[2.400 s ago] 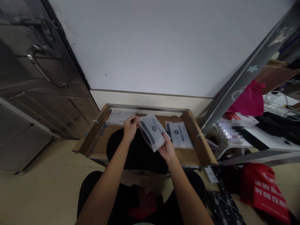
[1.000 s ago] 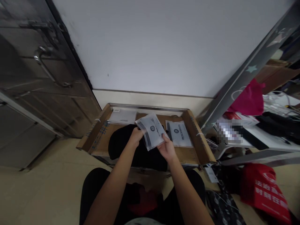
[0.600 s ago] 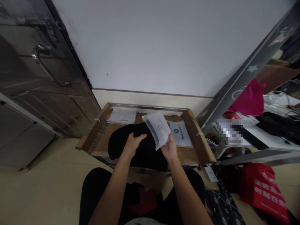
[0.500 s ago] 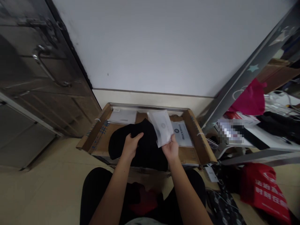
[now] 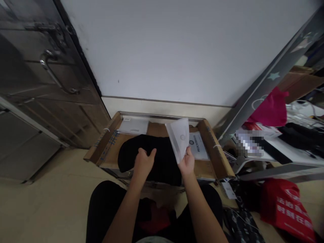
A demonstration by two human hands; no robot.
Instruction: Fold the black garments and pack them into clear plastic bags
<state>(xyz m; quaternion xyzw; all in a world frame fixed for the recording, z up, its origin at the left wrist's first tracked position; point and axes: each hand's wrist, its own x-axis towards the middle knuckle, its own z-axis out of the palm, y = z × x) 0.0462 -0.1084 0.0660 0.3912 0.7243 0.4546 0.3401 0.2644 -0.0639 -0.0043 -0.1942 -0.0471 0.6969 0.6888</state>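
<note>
A black piece of folded cloth (image 5: 164, 162) lies across the front of a cardboard tray (image 5: 202, 168); its exact kind is hidden by the folds. On its left part rests my left hand (image 5: 143, 163), thumb and forefinger apart, the other fingers partly hidden. My right hand (image 5: 186, 163) pinches the lower end of a frosted plastic bag (image 5: 179, 138), which is tilted up above the cloth and has a small round mark. Behind that bag lies a printed ROCKBROS bag (image 5: 198, 145) at the tray's right. A pale flat packet (image 5: 134, 126) sits at the back left.
A metal door with a handle (image 5: 57, 74) stands at the left, and a white wall (image 5: 162, 50) rises behind the tray. To the right is a cluttered white table (image 5: 298, 148) with a pink bag (image 5: 273, 108). A red bag (image 5: 287, 204) lies on the floor below.
The frosted bag has moved right and turned more upright in my right hand. The black cloth's raised peak has dropped flat. My left hand has shifted slightly right and down.
</note>
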